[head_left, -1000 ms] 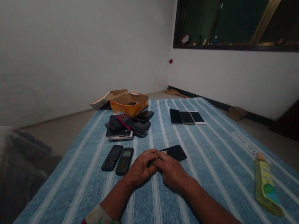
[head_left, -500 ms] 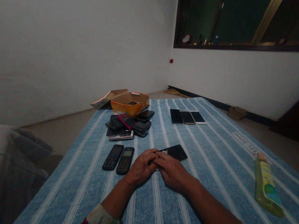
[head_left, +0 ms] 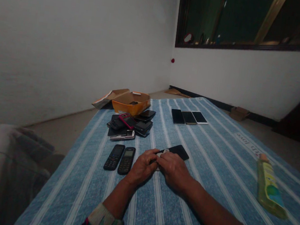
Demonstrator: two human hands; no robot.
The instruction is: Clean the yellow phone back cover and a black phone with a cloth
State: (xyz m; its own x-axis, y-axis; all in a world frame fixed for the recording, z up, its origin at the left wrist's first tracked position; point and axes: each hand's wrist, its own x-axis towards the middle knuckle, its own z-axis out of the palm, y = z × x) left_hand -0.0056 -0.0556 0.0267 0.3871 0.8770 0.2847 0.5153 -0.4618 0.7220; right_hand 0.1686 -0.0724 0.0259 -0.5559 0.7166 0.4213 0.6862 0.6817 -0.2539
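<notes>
Both hands meet near the middle of the striped cloth. My left hand is closed, its fingers bent around something I cannot make out. My right hand has its curled fingers against the left fingertips, on a small pale object that is mostly hidden. Just beyond them a black smartphone lies on the cloth, partly covered by the fingers. Left of my left hand two keypad phones, one black and one with a grey screen, lie side by side.
Behind the keypad phones is a heap of phones, with an open orange box beyond it. Three smartphones lie in a row farther back. A bottle of yellow-green liquid lies at the right on the striped cloth.
My right fingers have curled in more and shifted slightly, and more of the pale object shows beside them. My left hand has barely moved.
</notes>
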